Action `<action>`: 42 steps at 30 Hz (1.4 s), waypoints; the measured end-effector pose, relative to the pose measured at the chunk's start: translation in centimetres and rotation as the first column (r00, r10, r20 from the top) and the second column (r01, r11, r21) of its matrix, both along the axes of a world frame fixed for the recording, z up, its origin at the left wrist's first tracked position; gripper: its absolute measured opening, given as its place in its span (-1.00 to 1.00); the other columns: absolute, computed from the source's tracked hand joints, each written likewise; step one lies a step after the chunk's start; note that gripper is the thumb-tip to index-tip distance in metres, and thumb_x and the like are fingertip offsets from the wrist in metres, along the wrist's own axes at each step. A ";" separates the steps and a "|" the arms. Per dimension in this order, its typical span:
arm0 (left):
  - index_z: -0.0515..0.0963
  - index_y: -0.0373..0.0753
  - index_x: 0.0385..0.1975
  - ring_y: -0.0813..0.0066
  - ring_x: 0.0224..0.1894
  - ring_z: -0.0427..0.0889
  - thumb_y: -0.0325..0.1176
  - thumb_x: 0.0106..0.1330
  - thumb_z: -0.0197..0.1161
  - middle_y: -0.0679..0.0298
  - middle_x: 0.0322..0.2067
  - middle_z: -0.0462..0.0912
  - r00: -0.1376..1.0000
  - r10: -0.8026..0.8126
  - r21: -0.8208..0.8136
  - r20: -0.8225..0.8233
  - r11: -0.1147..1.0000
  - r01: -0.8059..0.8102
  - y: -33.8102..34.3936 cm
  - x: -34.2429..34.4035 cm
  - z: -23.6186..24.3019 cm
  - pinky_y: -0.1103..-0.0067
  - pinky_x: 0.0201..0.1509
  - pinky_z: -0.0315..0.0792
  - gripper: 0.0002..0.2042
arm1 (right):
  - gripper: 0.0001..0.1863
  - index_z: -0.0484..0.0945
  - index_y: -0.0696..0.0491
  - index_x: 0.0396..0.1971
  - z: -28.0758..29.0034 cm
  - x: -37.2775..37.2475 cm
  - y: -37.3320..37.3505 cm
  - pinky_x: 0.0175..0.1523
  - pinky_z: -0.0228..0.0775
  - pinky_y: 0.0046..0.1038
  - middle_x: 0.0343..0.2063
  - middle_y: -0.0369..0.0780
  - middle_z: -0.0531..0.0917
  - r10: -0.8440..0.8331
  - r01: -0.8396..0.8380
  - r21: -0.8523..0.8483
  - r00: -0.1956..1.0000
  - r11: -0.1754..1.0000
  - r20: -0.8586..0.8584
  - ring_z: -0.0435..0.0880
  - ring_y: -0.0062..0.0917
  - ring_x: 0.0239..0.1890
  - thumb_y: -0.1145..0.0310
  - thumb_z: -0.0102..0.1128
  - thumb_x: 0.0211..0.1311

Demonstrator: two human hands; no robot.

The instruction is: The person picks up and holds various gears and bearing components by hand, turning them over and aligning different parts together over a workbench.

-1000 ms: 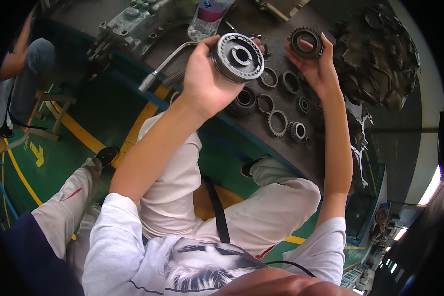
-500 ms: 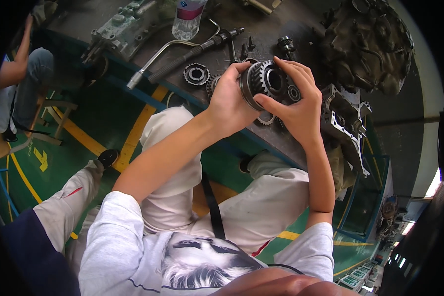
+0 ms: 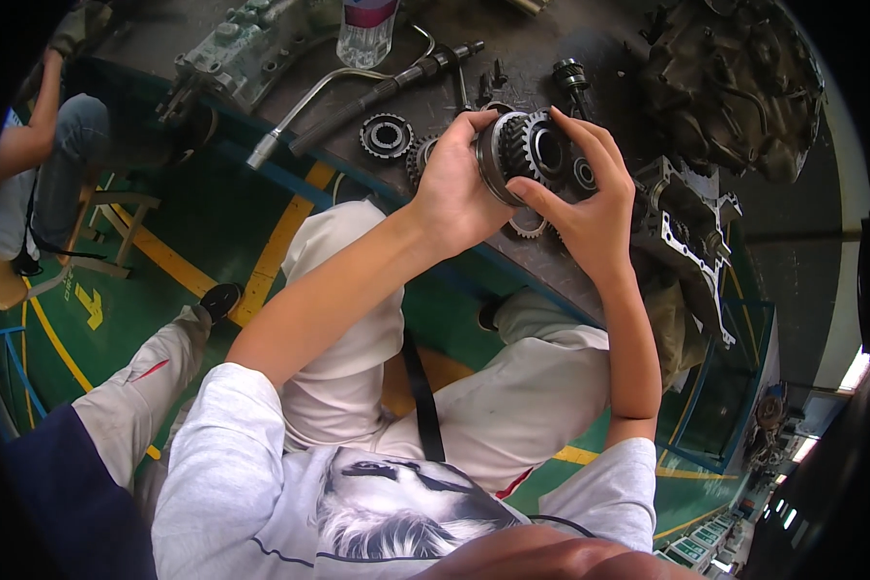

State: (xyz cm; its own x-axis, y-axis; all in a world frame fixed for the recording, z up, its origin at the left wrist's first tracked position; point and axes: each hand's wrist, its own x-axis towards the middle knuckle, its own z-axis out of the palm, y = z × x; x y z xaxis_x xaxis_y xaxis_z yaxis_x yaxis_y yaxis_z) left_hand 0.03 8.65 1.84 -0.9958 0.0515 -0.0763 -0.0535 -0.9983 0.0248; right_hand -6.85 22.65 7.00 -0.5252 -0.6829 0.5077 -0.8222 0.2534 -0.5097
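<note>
Above the bench's near edge, a toothed steel gear (image 3: 541, 150) with a smooth collar ring at its left side is held between both hands. My left hand (image 3: 454, 188) wraps the collar side, its fingers partly hidden behind the part. From the right, my right hand (image 3: 594, 198) grips the toothed side, thumb on the near rim and fingertips on the far rim. Under and beside the hands lie a small bearing ring (image 3: 583, 174), a thin toothed ring (image 3: 529, 224) and another gear (image 3: 420, 159), half covered by my left hand.
On the bench are a toothed hub (image 3: 387, 136), a splined shaft (image 3: 387, 97), a bent socket wrench (image 3: 304, 108), a water bottle (image 3: 365, 41) and a metal casting (image 3: 237, 53). Right of my hands stand a large dark housing (image 3: 735, 87) and an open case (image 3: 681, 217). Another person (image 3: 29, 145) sits far left.
The view has shifted slightly, and the held gear appears a little further right. Both hands keep their hold on it.
</note>
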 end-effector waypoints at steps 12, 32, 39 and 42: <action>0.56 -0.21 -0.14 0.40 -0.15 0.68 -0.14 0.50 -0.19 0.28 -0.21 0.71 0.998 0.010 -0.001 -0.054 1.000 -0.010 -0.4 -0.2 -0.9 0.41 0.04 0.54 -0.63 | -0.19 0.57 0.18 0.10 -0.1 0.0 0.4 0.20 0.43 -0.37 -0.03 -0.11 0.64 0.020 -0.020 -0.001 0.998 1.000 0.054 0.63 -0.35 0.04 0.28 0.69 -0.28; 0.13 -0.61 0.32 -0.09 0.44 0.18 -0.24 0.46 -0.26 -0.25 0.34 0.24 0.966 0.257 -0.102 -0.025 0.961 -0.258 -4.2 1.1 1.2 0.25 0.54 0.10 -0.42 | -0.26 0.60 0.23 0.01 -4.6 -6.5 3.4 0.14 0.44 -0.33 -0.14 -0.01 0.68 -0.316 0.313 0.194 0.949 0.930 -0.019 0.65 -0.25 -0.04 0.10 0.58 -0.20; 0.33 -0.56 0.17 -0.07 0.29 0.41 -0.21 0.46 -0.17 -0.21 0.18 0.44 0.978 0.208 -0.030 -0.011 0.978 -0.208 -4.2 0.9 0.5 0.21 0.43 0.28 -0.50 | -0.25 0.60 0.21 0.01 -5.1 -6.0 3.4 0.18 0.40 -0.28 -0.09 0.03 0.64 -0.291 0.266 0.334 0.956 0.904 0.026 0.60 -0.16 0.02 0.08 0.58 -0.22; 0.33 -0.56 0.16 -0.07 0.29 0.41 -0.21 0.46 -0.18 -0.21 0.18 0.44 0.979 0.202 -0.030 -0.005 0.979 -0.202 -4.1 1.0 0.6 0.21 0.43 0.28 -0.50 | -0.24 0.60 0.21 0.01 -5.3 -5.9 3.3 0.19 0.40 -0.28 -0.09 0.04 0.64 -0.294 0.266 0.338 0.955 0.903 0.035 0.59 -0.14 0.04 0.07 0.58 -0.21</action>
State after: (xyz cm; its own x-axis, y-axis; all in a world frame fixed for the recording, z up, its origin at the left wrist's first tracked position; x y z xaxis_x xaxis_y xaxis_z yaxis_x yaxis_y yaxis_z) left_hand 1.04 4.53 2.41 -0.9855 -0.1529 -0.0730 0.1491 -0.9873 0.0554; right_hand -12.70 26.00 1.68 -0.7495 -0.6213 0.2287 -0.6514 0.6303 -0.4223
